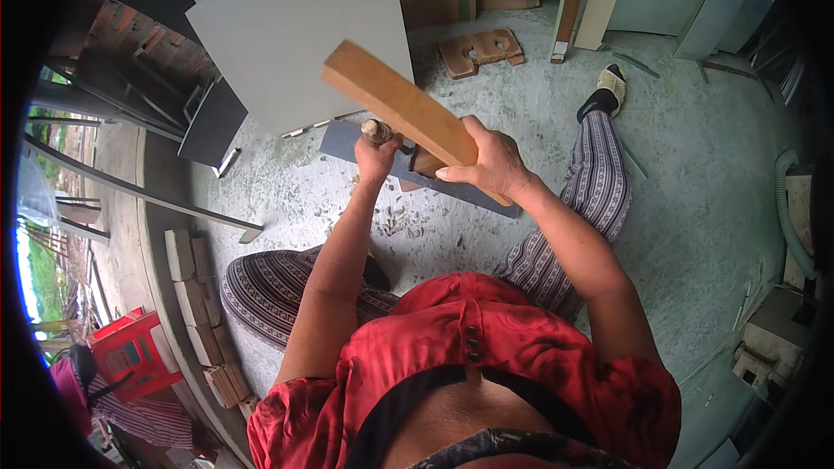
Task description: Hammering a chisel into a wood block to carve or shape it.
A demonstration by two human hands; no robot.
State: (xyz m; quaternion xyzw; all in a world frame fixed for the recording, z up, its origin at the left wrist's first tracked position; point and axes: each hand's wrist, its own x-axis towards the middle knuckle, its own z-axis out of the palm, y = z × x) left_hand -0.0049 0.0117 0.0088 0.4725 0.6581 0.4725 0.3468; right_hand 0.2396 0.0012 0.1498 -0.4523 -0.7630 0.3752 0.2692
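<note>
Timber (395, 100) in right hand (493, 161), panel (304, 30) beyond, floor debris (417, 231)

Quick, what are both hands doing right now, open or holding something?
Left hand: closed, holding a round-ended handle.
Right hand: closed, holding a long brown wooden bar.

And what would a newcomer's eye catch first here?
Probably the long wooden block, slanting across the upper middle, its lower part in the right grip; beside it, the left grip holds a round-ended handle. Then the red shirt at bottom centre, and the large pale panel, upper left.
</note>
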